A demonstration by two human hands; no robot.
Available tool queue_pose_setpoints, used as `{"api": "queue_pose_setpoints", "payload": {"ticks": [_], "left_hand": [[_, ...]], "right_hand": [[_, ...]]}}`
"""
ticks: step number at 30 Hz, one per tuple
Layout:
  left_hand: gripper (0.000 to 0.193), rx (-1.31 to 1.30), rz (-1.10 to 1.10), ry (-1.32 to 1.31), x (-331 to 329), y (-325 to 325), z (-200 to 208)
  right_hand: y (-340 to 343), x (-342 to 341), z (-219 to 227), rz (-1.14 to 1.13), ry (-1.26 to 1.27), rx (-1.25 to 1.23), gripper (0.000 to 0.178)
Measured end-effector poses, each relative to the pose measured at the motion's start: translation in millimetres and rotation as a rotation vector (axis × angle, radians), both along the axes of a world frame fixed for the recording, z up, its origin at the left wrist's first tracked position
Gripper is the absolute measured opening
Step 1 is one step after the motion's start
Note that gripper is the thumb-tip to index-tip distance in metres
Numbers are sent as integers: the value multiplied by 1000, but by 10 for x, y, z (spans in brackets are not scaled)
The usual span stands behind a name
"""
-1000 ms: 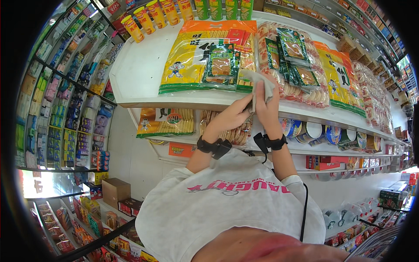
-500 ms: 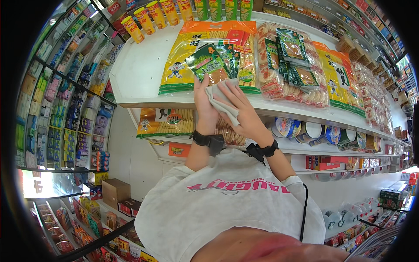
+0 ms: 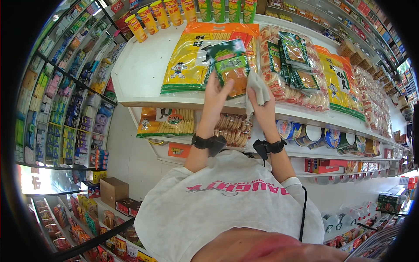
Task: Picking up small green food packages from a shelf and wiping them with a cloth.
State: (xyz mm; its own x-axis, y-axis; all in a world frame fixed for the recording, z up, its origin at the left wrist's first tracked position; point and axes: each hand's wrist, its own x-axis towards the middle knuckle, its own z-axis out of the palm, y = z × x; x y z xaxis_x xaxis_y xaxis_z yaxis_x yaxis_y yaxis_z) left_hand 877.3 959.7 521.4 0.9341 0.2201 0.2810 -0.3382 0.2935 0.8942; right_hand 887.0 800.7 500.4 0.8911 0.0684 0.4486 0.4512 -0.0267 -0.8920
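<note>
My left hand grips a flat dark-green snack packet by its lower part, thumb across the front. The packet is raised and slightly blurred above a large yellow and orange snack bag. Just to its right, my right hand holds a crumpled light-grey cloth, which is beside the packet's lower right edge; whether they touch I cannot tell. Further right, several similar green packets lie stacked on a clear bag of wrapped snacks.
The large bags lie on a white shelf, its front edge running before me. Yellow canisters and green canisters line its back. Lower shelves hold more snacks and round tubs. Stocked racks stand at left, with a cardboard box below.
My hands were together around the cloth, in front of the green packets. Now they are apart: the left holds a raised packet, and the right has moved right and down with the cloth.
</note>
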Motion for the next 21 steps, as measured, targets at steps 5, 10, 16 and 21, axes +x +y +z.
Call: {"api": "queue_pose_setpoints", "payload": {"ticks": [5,10,16,21], "left_hand": [[47,16,-76,65,-8,-77,-55],[51,207,66,15,75,35,-55],[60,365,188,-49,351,265,-234],[71,889,349,-14,485,473,-335]], "right_hand": [[-54,36,-22,-24,182,117,37],[19,28,-30,-203,-126,28,35],[90,160,62,-160,-475,-301,51],[226,238,-36,104,-415,-552,69]]}}
